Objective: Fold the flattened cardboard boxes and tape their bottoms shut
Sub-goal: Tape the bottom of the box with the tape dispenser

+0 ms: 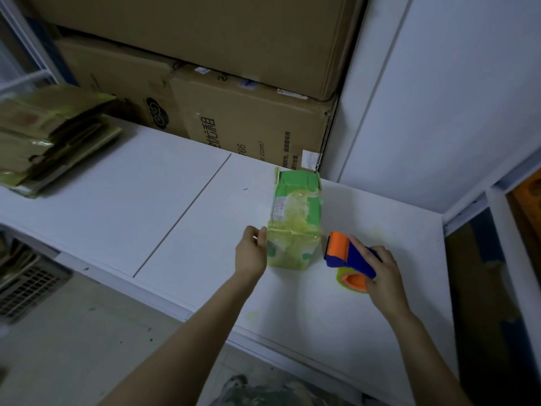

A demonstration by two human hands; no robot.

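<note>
One box at centre, probably light and flimsy, left hand pinching its stiffer edge; right hand grasps the tape dispenser.

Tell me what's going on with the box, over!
Left hand grip on box side. Right hand grip on tape dispenser, beside box. Box standing on table, tape across it. Nothing in the way.

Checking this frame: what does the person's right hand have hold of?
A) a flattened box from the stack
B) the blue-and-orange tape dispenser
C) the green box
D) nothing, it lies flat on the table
B: the right hand grips the tape dispenser just to the right of the green box, whose left edge the left hand holds.
</note>
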